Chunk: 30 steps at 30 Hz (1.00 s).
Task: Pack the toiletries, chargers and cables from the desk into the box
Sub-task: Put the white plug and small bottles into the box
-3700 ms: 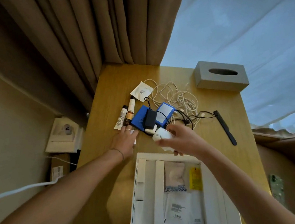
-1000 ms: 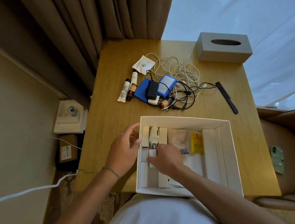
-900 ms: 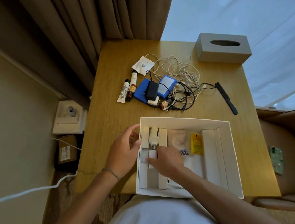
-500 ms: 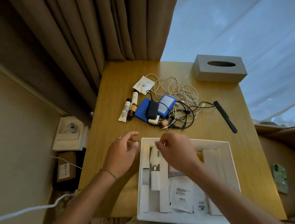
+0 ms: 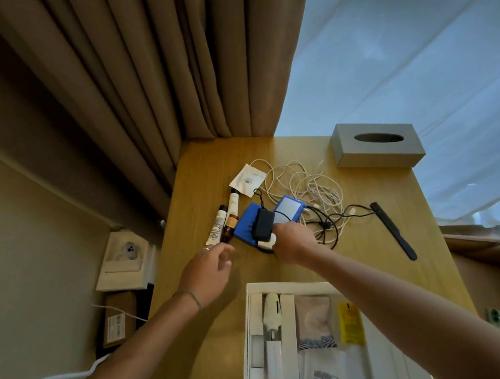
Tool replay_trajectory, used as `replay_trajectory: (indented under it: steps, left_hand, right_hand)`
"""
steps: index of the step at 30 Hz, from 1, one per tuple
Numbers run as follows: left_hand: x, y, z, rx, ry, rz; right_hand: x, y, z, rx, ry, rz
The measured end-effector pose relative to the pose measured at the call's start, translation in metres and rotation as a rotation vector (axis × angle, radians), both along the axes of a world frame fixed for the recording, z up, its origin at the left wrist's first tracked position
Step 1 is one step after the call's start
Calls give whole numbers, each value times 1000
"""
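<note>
Both hands are out over the desk now, past the far rim of the white box. The right hand is down on the pile at the near end of the black charger, fingers curled onto a small white plug beside it; whether they actually pinch it, I cannot tell. The left hand hovers just left of it, fingers loosely curled, gripping nothing.

The black charger lies on a blue pouch, its long axis running near-to-far. Left of the pouch, two tubes lie side by side, caps pointing toward the curtain, their near ends just beyond the left fingertips. The white cable sprawls in loose loops behind the pile, and a black cable tangles off to the right toward a black comb, which slants near-right. A white sachet sits at the far left of the pile.

In the box, a white charger lies lengthwise in a left slot. Bare wood runs between box and pile, and along the desk's left edge. A grey tissue box holds the far right corner.
</note>
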<state>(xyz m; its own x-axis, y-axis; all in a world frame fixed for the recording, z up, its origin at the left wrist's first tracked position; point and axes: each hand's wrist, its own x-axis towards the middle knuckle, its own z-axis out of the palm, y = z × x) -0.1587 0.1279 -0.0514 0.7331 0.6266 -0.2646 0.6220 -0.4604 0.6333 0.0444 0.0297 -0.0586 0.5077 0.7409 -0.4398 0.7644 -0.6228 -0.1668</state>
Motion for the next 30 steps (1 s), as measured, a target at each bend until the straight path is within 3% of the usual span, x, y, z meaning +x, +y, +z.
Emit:
replay_trajectory:
  steps: [11,18,25,30]
  left_hand:
    - [-8,20,-20,19,54,55]
    - [5,38,-37,43,88,135]
    - [23,70,-56,55,87,239]
    - [41,83,-69,65,130,259]
  right_hand:
    - [-4,26,-32,-71,-229,164]
    - [2,27,-31,-47,-237,225]
    - [6,6,-8,254,-86,-2]
    - [1,-11,21,458,304,-417]
